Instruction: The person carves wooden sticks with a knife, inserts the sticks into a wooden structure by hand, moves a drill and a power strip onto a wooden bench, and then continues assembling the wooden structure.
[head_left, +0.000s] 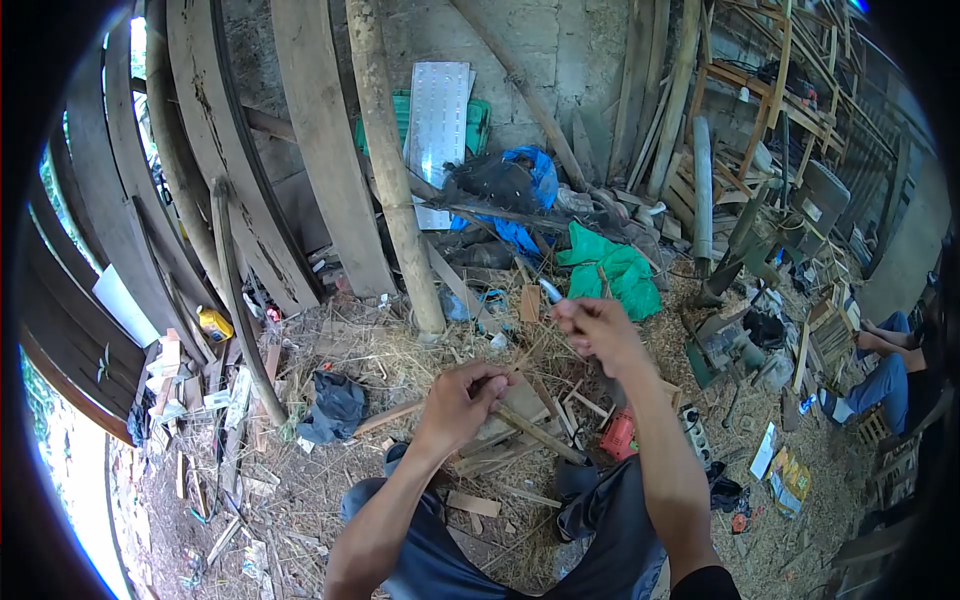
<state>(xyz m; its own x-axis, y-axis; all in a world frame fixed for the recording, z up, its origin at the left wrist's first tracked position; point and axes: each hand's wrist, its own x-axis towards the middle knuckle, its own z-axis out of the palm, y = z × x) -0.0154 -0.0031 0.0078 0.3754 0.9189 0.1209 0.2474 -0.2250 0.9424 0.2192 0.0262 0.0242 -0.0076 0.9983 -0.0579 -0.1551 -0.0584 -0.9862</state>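
My right hand (600, 335) is closed around the handle of a knife (550, 291), whose short pale blade points up and to the left. To its lower left, my left hand (462, 400) has its fingertips pinched together on a thin strip (519, 368) that looks like wood or bamboo. The two hands are apart, above ground strewn with shavings. Below them, a long stick (540, 432) slants between my knees.
A red tool (619, 434) lies beside my right knee. Green plastic (612, 268) and a leaning pole (390, 170) stand beyond my hands. A black bag (334, 407) lies at the left. Another person (880, 375) sits at the far right.
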